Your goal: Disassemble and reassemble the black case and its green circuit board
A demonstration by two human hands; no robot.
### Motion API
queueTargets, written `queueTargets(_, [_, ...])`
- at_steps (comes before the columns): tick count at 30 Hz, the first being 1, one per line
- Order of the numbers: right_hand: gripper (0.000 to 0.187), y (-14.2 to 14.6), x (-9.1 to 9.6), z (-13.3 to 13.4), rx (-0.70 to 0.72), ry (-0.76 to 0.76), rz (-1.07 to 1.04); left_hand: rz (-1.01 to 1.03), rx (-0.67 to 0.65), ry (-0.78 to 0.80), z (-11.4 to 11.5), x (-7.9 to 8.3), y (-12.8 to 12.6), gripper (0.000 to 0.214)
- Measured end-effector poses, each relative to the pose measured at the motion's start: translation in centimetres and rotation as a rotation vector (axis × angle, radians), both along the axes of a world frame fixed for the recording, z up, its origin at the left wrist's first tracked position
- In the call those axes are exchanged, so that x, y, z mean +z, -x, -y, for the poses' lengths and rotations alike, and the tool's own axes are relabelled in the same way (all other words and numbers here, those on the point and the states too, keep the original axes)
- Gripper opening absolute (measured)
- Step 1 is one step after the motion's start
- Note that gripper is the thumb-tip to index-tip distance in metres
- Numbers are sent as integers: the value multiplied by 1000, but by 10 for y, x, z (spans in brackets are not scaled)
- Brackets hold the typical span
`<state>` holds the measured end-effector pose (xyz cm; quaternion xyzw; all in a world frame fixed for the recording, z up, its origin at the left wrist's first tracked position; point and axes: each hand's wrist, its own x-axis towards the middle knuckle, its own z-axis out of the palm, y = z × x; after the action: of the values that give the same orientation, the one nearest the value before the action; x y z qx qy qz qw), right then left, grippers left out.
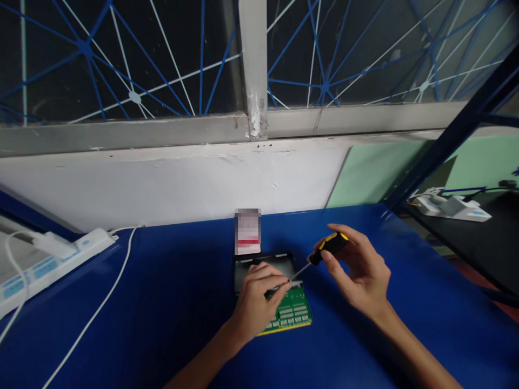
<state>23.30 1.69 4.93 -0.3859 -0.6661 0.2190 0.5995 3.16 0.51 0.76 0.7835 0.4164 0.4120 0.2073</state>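
My right hand (365, 273) grips a black and yellow screwdriver (333, 244) by its handle, the shaft slanting down to the left. The shaft's tip reaches the fingertips of my left hand (256, 292), which are pinched together; whatever lies between them is too small to make out. Under my left hand is a green circuit board (295, 309) with rows of pale connectors and a yellow near edge. Behind the board lies a dark, shallow case (284, 262), partly covered by my left hand. Whether the board and case are joined cannot be told.
A blurred-out card or phone-like item (248, 232) stands at the back of the blue table (170, 302). On the left are a white power strip (57, 265) and its cable (109, 294). A white wall (182, 186) borders the table's far edge; a blue post (446, 143) rises at right.
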Motion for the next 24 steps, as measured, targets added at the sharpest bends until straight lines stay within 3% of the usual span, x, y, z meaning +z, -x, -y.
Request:
queueTargets(17, [44,0,10,8,-51,-131,54,25,13,-49,5,5,-2,8])
queueTargets(24, [44,-3,10,5,-31,-98,30,19,46,-58,4,2,-3,8])
